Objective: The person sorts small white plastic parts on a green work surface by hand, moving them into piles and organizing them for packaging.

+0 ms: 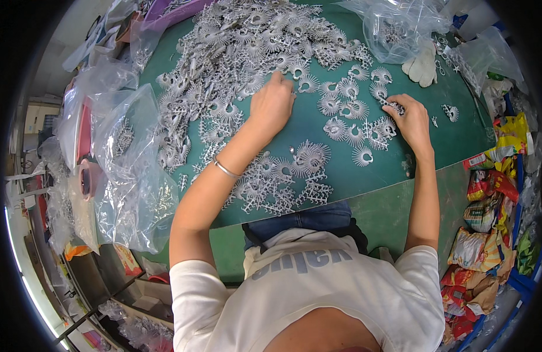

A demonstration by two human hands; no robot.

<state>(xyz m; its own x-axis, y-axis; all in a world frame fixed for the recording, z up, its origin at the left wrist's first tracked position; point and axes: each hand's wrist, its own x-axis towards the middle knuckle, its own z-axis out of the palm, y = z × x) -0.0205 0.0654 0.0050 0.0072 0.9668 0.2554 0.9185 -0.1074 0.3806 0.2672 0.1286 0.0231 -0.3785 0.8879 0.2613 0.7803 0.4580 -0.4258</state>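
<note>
My left hand (272,107) is closed at the near edge of a large heap of grey metal fan-shaped pieces (247,35). Whatever its fingers may hold is hidden. Over to the right, my right hand (412,120) pinches a small grey branched metal piece (395,105) between thumb and fingers. Left of that hand, several fan-shaped pieces lie spread out singly, one of them a round fan piece (362,156) nearest me. Another group of fan and branched pieces (283,170) lies close to the table's front edge.
The green table (353,185) ends just before my body. Clear plastic bags (136,170) hang at the left, and another bag (394,29) sits at the far right beside a white glove (422,66). A single fan piece (451,112) lies right of my hand. Colourful packets (476,249) stand along the right.
</note>
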